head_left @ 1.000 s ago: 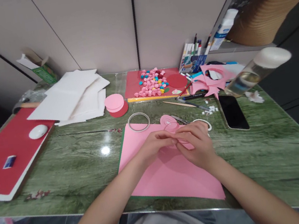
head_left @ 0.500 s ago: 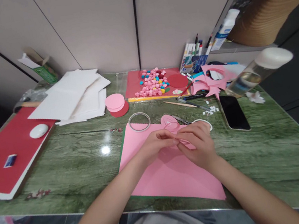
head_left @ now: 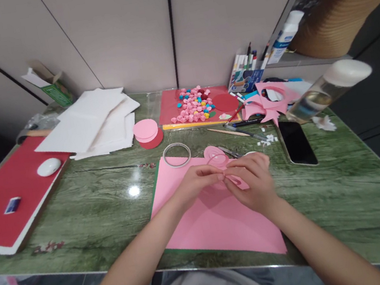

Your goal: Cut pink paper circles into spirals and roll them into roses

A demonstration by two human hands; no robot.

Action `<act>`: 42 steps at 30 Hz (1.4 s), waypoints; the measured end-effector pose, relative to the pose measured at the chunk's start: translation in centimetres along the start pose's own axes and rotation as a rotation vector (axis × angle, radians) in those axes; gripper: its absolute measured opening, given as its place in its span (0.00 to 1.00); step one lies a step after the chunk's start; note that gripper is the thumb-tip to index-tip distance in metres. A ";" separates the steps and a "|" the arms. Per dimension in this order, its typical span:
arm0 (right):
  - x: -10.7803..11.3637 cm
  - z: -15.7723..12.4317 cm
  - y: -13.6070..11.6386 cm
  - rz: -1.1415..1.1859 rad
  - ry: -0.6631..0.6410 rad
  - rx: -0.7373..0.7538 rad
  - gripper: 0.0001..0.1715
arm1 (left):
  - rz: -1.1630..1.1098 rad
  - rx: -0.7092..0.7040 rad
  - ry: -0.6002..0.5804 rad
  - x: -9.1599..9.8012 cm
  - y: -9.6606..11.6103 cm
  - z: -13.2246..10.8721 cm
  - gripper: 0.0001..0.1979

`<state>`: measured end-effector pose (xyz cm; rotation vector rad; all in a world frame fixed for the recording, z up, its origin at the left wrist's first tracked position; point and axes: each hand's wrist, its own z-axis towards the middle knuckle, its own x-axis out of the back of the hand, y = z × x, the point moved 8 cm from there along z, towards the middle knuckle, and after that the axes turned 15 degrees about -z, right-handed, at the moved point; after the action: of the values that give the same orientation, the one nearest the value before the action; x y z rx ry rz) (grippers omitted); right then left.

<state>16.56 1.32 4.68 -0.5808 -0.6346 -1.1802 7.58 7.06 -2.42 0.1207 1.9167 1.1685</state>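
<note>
Left hand [head_left: 201, 179] and right hand [head_left: 253, 183] meet at the fingertips above the pink sheet [head_left: 222, 227], apparently pinching a pink paper strip [head_left: 242, 184]; fingers hide the held end. Loose pink spiral [head_left: 212, 151] lies just beyond; can't tell if it joins the strip. Current piece looks partway, amount wound not visible. Scissors [head_left: 230, 152] and tape roll [head_left: 178, 165] near. Farther back on the worktop [head_left: 111, 194], a heap of small coloured paper rolls [head_left: 194, 106] looks done; pink disc [head_left: 145, 129] seems uncut, so probably left over.
</note>
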 end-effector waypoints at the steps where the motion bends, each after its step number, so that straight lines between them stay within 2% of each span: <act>1: 0.0 0.0 0.0 -0.001 -0.001 0.002 0.07 | 0.003 -0.002 0.008 0.1 0.0 0.0 0.06; 6: -0.2 0.0 -0.1 0.002 -0.003 -0.003 0.07 | -0.018 -0.028 0.070 0.7 0.0 0.1 0.05; 13: -0.2 -0.1 -0.3 0.002 0.013 -0.002 0.09 | -0.071 0.034 0.057 0.6 -0.9 0.2 0.07; 21: 0.1 0.0 0.2 0.032 0.014 -0.029 0.09 | -0.020 0.022 0.017 0.5 -0.5 0.2 0.09; 31: -0.1 0.0 0.4 0.064 -0.027 -0.039 0.09 | 0.023 0.023 0.064 0.8 -0.5 0.2 0.08; 36: -0.4 0.0 0.5 0.091 -0.050 -0.042 0.12 | 0.075 0.020 0.057 0.8 -0.2 0.1 0.08; 42: -0.6 0.1 0.4 0.107 -0.069 -0.057 0.14 | 0.033 0.009 0.094 1.0 -0.4 0.2 0.07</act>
<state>16.81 1.85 4.27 -0.6983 -0.6225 -1.0841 7.19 7.48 -3.37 0.1043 2.0088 1.2060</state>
